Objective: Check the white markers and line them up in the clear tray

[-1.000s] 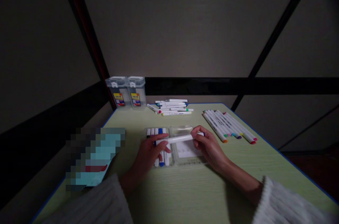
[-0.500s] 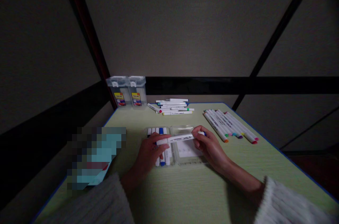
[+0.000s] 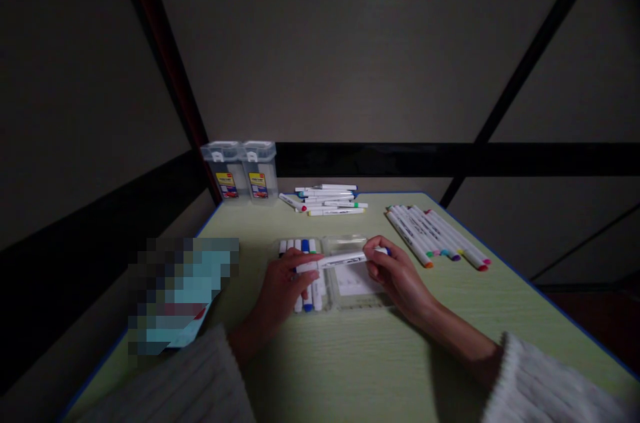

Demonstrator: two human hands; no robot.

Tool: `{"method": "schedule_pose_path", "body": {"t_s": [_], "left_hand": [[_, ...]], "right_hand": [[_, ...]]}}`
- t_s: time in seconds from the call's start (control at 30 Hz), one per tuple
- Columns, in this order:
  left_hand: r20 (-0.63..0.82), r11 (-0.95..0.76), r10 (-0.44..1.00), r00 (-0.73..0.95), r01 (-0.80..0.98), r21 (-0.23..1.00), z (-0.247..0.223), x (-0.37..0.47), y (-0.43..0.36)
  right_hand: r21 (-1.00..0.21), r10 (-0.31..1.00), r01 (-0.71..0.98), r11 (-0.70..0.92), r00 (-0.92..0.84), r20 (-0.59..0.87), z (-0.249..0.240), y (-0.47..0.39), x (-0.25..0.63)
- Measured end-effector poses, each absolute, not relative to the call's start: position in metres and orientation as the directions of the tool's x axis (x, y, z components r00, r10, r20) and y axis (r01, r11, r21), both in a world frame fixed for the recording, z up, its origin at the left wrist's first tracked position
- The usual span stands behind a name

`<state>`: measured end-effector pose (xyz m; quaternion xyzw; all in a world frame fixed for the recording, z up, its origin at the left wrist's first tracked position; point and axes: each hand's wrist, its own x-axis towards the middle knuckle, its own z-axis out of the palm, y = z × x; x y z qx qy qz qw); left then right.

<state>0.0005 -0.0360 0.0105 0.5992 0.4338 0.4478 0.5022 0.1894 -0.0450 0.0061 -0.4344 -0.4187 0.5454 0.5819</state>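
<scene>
Table (image 3: 340, 363): pale green, blue-edged, against a dark wall (image 3: 325, 43).
Clear case (image 3: 357, 307): open flat; left half holds a row of white markers (image 3: 309, 296), right half a white sheet (image 3: 355, 281).
Lidded boxes (image 3: 236, 170): two, upright, shut, rear left; contents unclear.
Held marker (image 3: 345, 260): slightly tilted, above the case, between both hands.
Left hand (image 3: 280, 283): thumb and fingers pinching its left end.
Right hand (image 3: 397, 276): fingertips pinching near its blue end.

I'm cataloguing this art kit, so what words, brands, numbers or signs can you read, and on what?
No text is readable.
Held marker: dark print, too small.
Row of markers at right: print, too small.
Pile of markers at back: print, too small.
Labels on the two clear boxes: too small.
Blue-green item: pixelated.
</scene>
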Motion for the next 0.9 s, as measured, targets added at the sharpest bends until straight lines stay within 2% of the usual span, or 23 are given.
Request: {"method": "schedule_pose_path", "body": {"t_s": [0.9], "left_hand": [[0.146, -0.163, 0.960, 0.240, 0.053, 0.985, 0.0071, 0.0023, -0.0372]], "right_hand": [[-0.957, 0.999, -0.288, 0.039, 0.024, 0.033, 0.0017, -0.0435, 0.1886]]}}
